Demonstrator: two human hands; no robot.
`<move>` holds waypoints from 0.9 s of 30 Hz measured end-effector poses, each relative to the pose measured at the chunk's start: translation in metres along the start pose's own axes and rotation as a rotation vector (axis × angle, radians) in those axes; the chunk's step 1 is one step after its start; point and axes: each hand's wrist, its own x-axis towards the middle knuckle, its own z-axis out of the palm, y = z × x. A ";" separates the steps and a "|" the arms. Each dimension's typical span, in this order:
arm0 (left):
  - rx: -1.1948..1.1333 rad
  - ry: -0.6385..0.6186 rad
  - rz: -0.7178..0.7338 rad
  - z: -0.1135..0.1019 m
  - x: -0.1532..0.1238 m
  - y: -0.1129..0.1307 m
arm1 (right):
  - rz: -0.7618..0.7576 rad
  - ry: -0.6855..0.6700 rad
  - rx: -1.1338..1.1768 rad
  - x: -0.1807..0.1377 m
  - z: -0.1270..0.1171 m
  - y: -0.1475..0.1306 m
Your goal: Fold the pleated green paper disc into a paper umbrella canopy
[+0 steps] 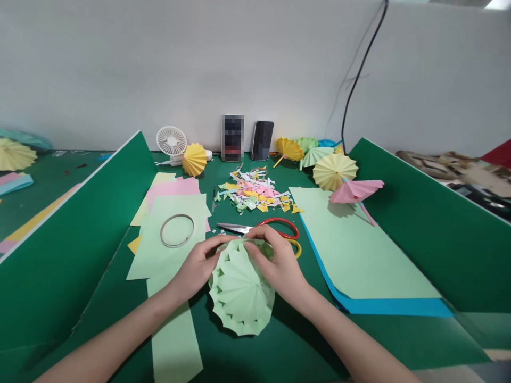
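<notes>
Green tabletop (299, 348); pale-green pleated paper disc (239, 290) at lower centre of frame. Right hand (281, 263) pinches its upper rim; left hand (199, 264) touches upper-left edge, grip partly hidden, cannot tell.

On our green table (239, 361) we see scissors (236, 227) (red-and-yellow ones), blue paper (399, 307) and colourful scraps (259, 192).

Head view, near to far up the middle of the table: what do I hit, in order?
Pleated light-green paper disc → scissors → pile of paper scraps → two upright smartphones → wall.
</notes>
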 end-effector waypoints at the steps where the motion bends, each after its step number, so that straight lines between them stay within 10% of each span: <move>1: 0.008 -0.004 0.003 0.000 0.000 0.000 | 0.000 0.004 0.003 0.000 0.000 0.000; 17: 0.062 0.064 0.024 0.002 -0.002 -0.002 | -0.103 0.036 0.005 -0.002 -0.001 -0.003; 27: -0.011 0.007 -0.005 0.001 -0.002 0.001 | 0.103 0.020 0.086 0.000 0.001 0.002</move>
